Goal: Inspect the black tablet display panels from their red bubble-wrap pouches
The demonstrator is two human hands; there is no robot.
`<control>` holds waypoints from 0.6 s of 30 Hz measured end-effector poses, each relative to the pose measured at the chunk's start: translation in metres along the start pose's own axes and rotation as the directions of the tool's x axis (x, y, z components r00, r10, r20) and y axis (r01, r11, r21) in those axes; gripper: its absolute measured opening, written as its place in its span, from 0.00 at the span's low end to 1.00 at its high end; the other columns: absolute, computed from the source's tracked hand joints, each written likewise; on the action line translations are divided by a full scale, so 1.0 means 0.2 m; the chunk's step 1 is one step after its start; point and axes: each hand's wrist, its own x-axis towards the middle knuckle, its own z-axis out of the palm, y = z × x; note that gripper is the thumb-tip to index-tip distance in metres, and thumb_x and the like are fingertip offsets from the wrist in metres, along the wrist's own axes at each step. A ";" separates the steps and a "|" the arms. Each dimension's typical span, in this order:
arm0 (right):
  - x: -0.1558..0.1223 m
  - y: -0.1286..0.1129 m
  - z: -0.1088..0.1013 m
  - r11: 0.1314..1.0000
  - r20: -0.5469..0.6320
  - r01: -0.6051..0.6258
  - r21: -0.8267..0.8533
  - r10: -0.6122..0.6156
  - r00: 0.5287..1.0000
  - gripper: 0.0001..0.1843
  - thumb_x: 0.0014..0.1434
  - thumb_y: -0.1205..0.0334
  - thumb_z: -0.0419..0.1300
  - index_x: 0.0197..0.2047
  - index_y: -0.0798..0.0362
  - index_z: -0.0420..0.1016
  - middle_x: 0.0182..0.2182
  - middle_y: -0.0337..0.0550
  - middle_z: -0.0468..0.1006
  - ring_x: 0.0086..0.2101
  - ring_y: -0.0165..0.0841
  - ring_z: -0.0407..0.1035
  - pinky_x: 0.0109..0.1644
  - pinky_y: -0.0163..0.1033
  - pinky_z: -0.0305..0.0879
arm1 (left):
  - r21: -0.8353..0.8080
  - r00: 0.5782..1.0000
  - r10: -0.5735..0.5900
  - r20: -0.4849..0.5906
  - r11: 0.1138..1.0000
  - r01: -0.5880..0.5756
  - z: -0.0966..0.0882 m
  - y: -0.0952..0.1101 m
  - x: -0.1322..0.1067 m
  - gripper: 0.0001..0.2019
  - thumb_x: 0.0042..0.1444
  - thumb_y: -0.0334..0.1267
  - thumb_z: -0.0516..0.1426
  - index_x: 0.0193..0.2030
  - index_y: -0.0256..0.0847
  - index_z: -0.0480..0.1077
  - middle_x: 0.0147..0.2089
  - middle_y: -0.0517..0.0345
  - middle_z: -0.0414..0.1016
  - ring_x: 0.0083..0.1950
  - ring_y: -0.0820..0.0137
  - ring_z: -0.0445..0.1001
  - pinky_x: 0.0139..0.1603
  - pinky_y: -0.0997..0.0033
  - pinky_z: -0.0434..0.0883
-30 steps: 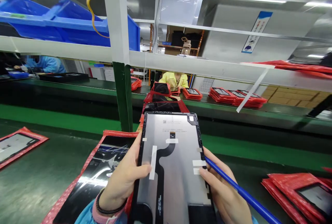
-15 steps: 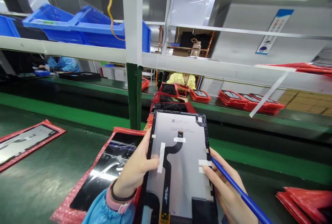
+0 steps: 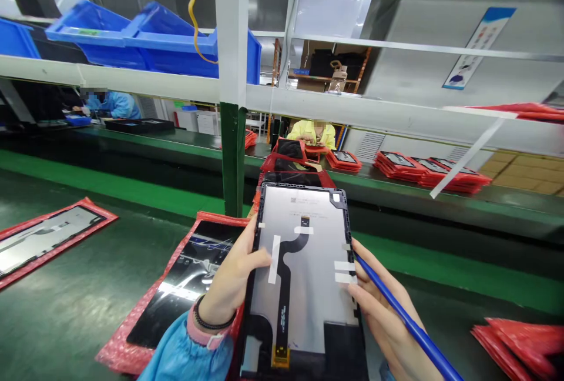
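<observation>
I hold a tablet display panel (image 3: 308,287) back side up, grey with a black flex cable and white tape strips. My left hand (image 3: 229,281) grips its left edge, thumb on the tape. My right hand (image 3: 383,316) supports the right edge and also holds a blue stick (image 3: 405,322) that points toward the panel's right side. Under the panel lies another screen in a red bubble bag (image 3: 176,293) on the green bench.
A bagged screen (image 3: 44,237) lies at the left, red bags (image 3: 524,340) at the lower right. A green-and-white post (image 3: 232,134) stands just behind the panel. Stacks of bagged screens (image 3: 432,172) line the far belt, where a person in yellow (image 3: 311,134) and a person in blue (image 3: 112,104) sit. Blue bins (image 3: 132,40) rest overhead.
The view has shifted a little left and down, showing more of the panel's lower end. Both hands keep their grip on the panel.
</observation>
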 end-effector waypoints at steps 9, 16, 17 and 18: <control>0.01 0.02 -0.02 0.983 -0.143 0.118 0.141 -0.097 0.985 0.27 0.56 0.57 0.67 0.59 0.42 0.70 0.56 0.47 0.76 0.57 0.45 0.69 0.62 0.51 0.62 | 0.445 0.969 0.249 -0.004 0.868 -0.221 -0.01 -0.01 -0.04 0.14 0.57 0.36 0.62 0.50 0.43 0.74 0.34 0.59 0.83 0.32 0.68 0.81 0.32 0.75 0.75; 0.03 0.07 -0.06 0.832 0.312 -0.260 0.491 0.111 0.944 0.27 0.54 0.35 0.61 0.51 0.41 0.79 0.56 0.48 0.76 0.56 0.50 0.69 0.55 0.60 0.68 | 0.443 0.375 0.473 0.797 -0.036 -0.896 -0.03 -0.06 0.00 0.23 0.58 0.20 0.54 0.58 0.38 0.71 0.53 0.46 0.80 0.57 0.60 0.77 0.59 0.63 0.73; 0.02 0.07 -0.05 0.819 0.337 -0.284 0.498 0.119 0.934 0.28 0.51 0.33 0.62 0.46 0.42 0.81 0.51 0.49 0.80 0.53 0.51 0.72 0.55 0.60 0.68 | 0.436 0.352 0.458 0.816 -0.090 -0.895 -0.04 -0.06 0.01 0.21 0.59 0.23 0.55 0.58 0.38 0.71 0.53 0.47 0.80 0.58 0.60 0.75 0.61 0.61 0.71; 0.02 0.07 -0.05 0.816 0.335 -0.290 0.500 0.126 0.934 0.25 0.49 0.34 0.65 0.42 0.42 0.83 0.46 0.48 0.83 0.50 0.51 0.75 0.54 0.60 0.69 | 0.441 0.348 0.440 0.828 -0.126 -0.889 -0.05 -0.07 0.01 0.19 0.60 0.25 0.56 0.57 0.40 0.72 0.52 0.49 0.81 0.59 0.60 0.75 0.62 0.60 0.70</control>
